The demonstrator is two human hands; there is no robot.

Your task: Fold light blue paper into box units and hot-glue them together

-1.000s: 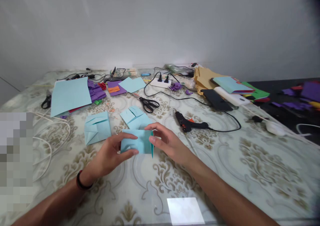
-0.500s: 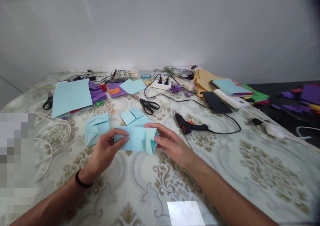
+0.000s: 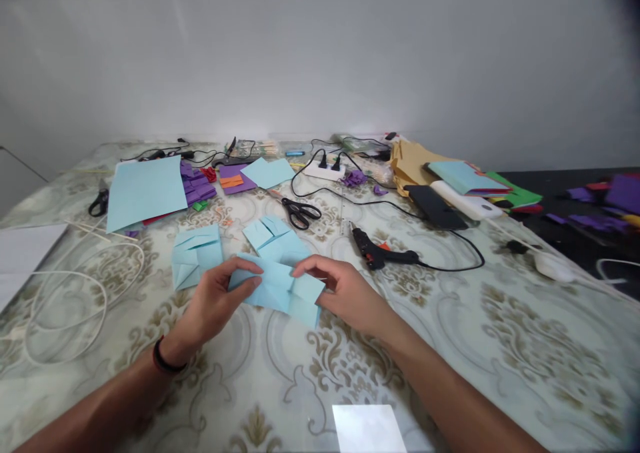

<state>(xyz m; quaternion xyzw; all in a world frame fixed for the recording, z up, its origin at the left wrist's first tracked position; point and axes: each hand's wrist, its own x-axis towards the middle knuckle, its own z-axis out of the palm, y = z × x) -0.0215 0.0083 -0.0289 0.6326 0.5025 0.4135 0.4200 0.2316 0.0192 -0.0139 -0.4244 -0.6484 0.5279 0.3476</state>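
Note:
Between my two hands is a sheet of light blue paper (image 3: 273, 287), creased and partly folded. My left hand (image 3: 220, 298) pinches its left end between thumb and fingers. At the right end, my right hand (image 3: 345, 293) grips a folded flap, its fingertips partly behind the paper. Just beyond lies a folded light blue piece (image 3: 275, 236) with a slit across it. Another folded light blue piece (image 3: 196, 256) rests left of it, near my left hand. A black hot glue gun (image 3: 377, 249) lies to the right of my right hand.
Black-handled scissors (image 3: 300, 213) lie past the folded pieces. A white power strip (image 3: 324, 171) with plugged-in cords stands behind. White cable (image 3: 90, 306) coils at left. Light blue sheets (image 3: 147, 193) cover purple strips. A black phone (image 3: 434, 206) lies right, beside brown paper (image 3: 413, 159).
The right end of the blue paper has tilted downward and its open fold has flattened. My right hand has turned and shifted slightly right; my left hand keeps its pinch.

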